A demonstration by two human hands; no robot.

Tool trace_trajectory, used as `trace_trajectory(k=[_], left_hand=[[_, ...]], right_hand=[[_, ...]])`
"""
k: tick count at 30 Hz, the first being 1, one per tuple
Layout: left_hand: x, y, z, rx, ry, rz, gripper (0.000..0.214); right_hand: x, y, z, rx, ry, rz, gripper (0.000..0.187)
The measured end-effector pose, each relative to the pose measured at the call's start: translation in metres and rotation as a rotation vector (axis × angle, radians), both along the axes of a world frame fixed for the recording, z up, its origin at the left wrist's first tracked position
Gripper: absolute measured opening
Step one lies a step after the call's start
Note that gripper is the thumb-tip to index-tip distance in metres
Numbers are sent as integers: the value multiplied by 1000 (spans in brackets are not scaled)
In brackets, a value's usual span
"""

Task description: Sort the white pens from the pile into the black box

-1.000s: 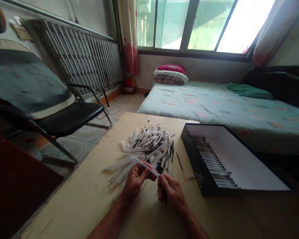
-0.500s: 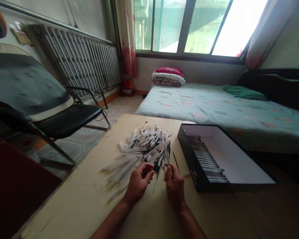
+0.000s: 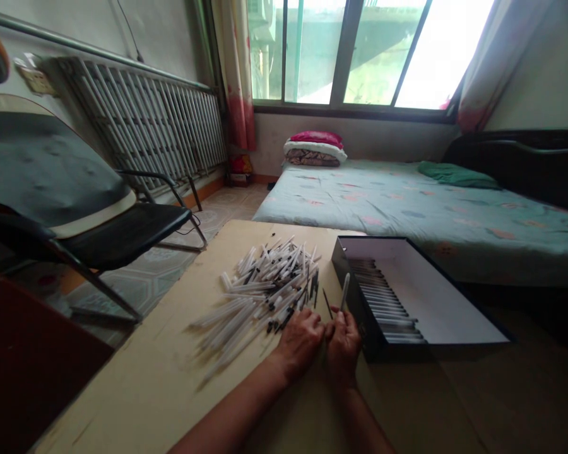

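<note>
My right hand [image 3: 344, 339] is closed around a pen [image 3: 345, 291] with a pale, see-through barrel, which points up and away. Right beside it, my left hand [image 3: 299, 339] is closed with its back to me; whatever its fingers hold is hidden. Both hands meet just in front of a heap of clear pen barrels [image 3: 236, 315] mixed with small black pen parts [image 3: 275, 325]. A thin dark refill [image 3: 328, 302] lies between the heap and a black box [image 3: 459, 296] with a white inside. Along the box's left side, several pens [image 3: 388, 301] lie in a row.
The pale tabletop [image 3: 151, 384] carries the heap and the box. Beyond it stands a bed [image 3: 383, 195] with folded bedding [image 3: 315, 151]. A black folding chair [image 3: 123, 230] is at the left, and a dark red surface [image 3: 23, 378] fills the lower left corner.
My right hand has moved right, toward the box, with the pen. My left hand has gone from a loose, curled pose by the heap to closed against the right. The view has shifted slightly.
</note>
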State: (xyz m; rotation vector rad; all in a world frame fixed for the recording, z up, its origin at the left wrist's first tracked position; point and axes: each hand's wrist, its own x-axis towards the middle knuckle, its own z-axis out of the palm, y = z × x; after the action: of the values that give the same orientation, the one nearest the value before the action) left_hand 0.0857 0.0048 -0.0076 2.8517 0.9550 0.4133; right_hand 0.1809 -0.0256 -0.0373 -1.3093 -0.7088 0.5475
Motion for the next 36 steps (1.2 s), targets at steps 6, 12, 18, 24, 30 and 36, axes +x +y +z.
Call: trace_trajectory(k=[6, 12, 18, 24, 30, 36], left_hand=[[-18, 3, 0, -113, -444, 146, 12], [-69, 7, 8, -717, -1185, 456, 33], [-97, 8, 1, -1031, -1615, 485, 26], [-91, 9, 1, -1128, -1693, 434, 27], [-94, 14, -4, -1088, -1837, 501, 30], [-93, 12, 1, -1054, -1779, 482, 27]], right_hand=[[-5, -2, -1, 3, 108, 92, 32], [-18, -14, 7, -35, -201, 229, 31], [-34, -24, 17, -42, -403, 333, 31], [-38, -26, 15, -25, -584, 431, 27], [-44, -30, 11, -10, -771, 457, 21], [-46, -29, 10, 6, -849, 452, 18]])
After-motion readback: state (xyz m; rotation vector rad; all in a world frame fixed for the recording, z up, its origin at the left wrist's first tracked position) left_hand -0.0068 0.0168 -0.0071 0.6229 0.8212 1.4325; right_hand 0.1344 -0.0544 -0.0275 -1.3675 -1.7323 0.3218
